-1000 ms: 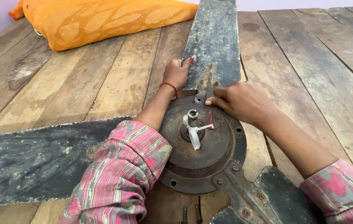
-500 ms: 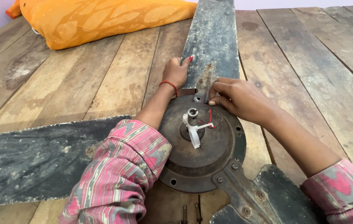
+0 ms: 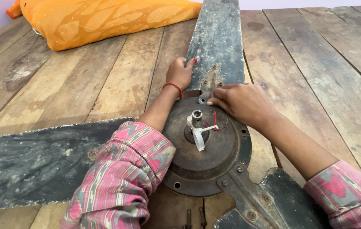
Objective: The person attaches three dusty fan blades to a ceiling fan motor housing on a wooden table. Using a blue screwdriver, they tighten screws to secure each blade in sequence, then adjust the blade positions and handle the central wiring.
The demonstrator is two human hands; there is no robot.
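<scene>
Worn wooden plank floor [image 3: 117, 80] lies open rightward. Left hand [image 3: 180, 73], fingers flat together, presses dirty grey metal fan blade's [image 3: 221, 38] left edge; right hand [image 3: 242, 104], fingertips pinched, at blade bracket [image 3: 206, 88].

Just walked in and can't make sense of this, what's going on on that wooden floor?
A person in pink patterned sleeves is bent over an old ceiling fan lying on wooden planks. The left hand presses on the edge of the far blade, while the right hand has its fingertips at the bracket joining that blade to the rusty hub. Loose bolts lie near the hub, and an orange cushion sits behind.
</scene>
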